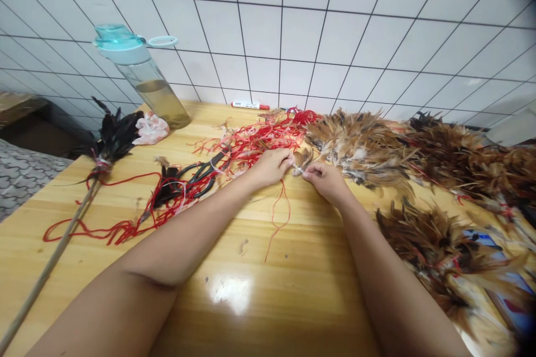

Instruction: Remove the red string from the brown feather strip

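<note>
**Both hands pinch a small feather tuft above a bare stretch of table**

Nearest, the table (314, 290) is left bare between the forearms, probably so the arms have room. Along its left side lies a wooden stick (54, 262), its near end out of view and its far end bearing a dark feather bundle (113, 131) by the left edge. Toward the right edge, a loose brown feather clump (431, 234) partly covers a flat blue object (486, 239), too hidden to identify.

Farther in, the small feather tuft (304, 156) sits between the two hands. The left hand (274, 166) and right hand (324, 178) each have thumb and fingers drawn together at its pale base; a grip from both sides would steady something so slight. A red thread (278, 228) hangs below; whether it is wrapped round the tuft cannot be told.

Black scissors (206, 172) lie among tangled red strands (268, 136) left of the hands, seemingly within easy reach. To the right, a tan feather pile (360, 142) and a darker pile (460, 150) take up the far right part.

At the far edge, a bottle (153, 83) near the left corner and a marker (250, 105) seem set aside, before the tiled wall (259, 28).
</note>
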Motion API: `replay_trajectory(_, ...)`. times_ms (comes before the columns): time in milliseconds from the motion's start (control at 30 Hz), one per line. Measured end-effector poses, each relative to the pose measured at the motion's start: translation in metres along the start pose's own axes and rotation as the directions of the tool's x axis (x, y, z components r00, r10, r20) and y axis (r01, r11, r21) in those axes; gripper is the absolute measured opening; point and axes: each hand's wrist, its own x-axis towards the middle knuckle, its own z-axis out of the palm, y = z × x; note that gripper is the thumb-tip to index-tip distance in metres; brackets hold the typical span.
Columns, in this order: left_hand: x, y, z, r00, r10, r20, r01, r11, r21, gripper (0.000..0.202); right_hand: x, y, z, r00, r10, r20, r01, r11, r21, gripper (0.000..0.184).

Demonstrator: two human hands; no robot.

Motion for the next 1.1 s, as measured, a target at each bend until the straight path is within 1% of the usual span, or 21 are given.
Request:
replay_trajectory(67, 0.000, 0.000, 0.001, 1.000, 0.012, -0.001, -0.012, 1.000, 0.014, 0.016, -0.002, -0.004, -0.002, 1.000, -0.022, 0.001, 0.022, 0.994, -0.110, 0.014)
replay_trajectory(133, 0.000, 0.002, 0.002, 1.000, 0.022, 0.011, -0.022, 0.999, 0.025, 0.015, -0.005, -0.010, -0.004, 1.000, -0.007, 0.009, 0.009, 0.966, -0.257, 0.017)
replay_trajectory(233, 0.000, 0.005, 0.003, 0.999, 0.026, 0.033, -0.027, 0.999, 0.040, 0.014, -0.010, -0.020, -0.006, 0.999, 0.047, 0.006, -0.038, 0.886, -0.461, 0.025)
replay_trajectory(300, 0.000, 0.006, 0.004, 0.999, 0.020, 0.040, -0.022, 0.998, 0.054, 0.015, -0.013, -0.026, -0.006, 0.998, 0.055, 0.005, -0.044, 0.838, -0.545, 0.028)
replay_trajectory(467, -0.001, 0.005, 0.004, 0.999, 0.022, 0.036, -0.025, 0.997, 0.072, 0.014, -0.016, -0.029, -0.005, 0.998, 0.049, 0.031, -0.017, 0.762, -0.647, 0.029)
replay_trajectory(667, -0.003, 0.006, 0.003, 0.999, 0.012, 0.031, -0.013, 0.999, 0.050, 0.015, -0.017, -0.031, -0.005, 0.997, 0.053, 0.050, -0.004, 0.731, -0.683, 0.031)
replay_trajectory(767, -0.004, 0.005, 0.002, 0.999, -0.001, 0.036, 0.000, 1.000, 0.031, 0.014, -0.017, -0.030, -0.005, 0.998, 0.050, 0.045, -0.008, 0.755, -0.656, 0.029)
replay_trajectory(867, -0.005, 0.007, 0.000, 0.999, -0.011, 0.045, 0.012, 1.000, -0.021, 0.015, -0.015, -0.026, -0.007, 0.997, 0.071, 0.034, -0.041, 0.841, -0.540, 0.023)
replay_trajectory(933, -0.005, 0.010, 0.000, 0.999, -0.022, 0.047, 0.026, 0.995, -0.094, 0.016, -0.012, -0.022, -0.010, 0.995, 0.091, 0.041, -0.066, 0.910, -0.409, 0.023)
replay_trajectory(1000, -0.006, 0.013, 0.002, 0.998, -0.024, 0.050, 0.033, 0.982, -0.187, 0.017, -0.009, -0.016, -0.013, 0.996, 0.072, 0.056, -0.056, 0.967, -0.247, 0.029)
replay_trajectory(1100, -0.006, 0.019, 0.006, 0.999, 0.016, 0.045, -0.003, 0.961, -0.277, 0.018, -0.007, -0.009, -0.015, 0.999, 0.022, 0.029, -0.022, 1.000, -0.009, 0.039)
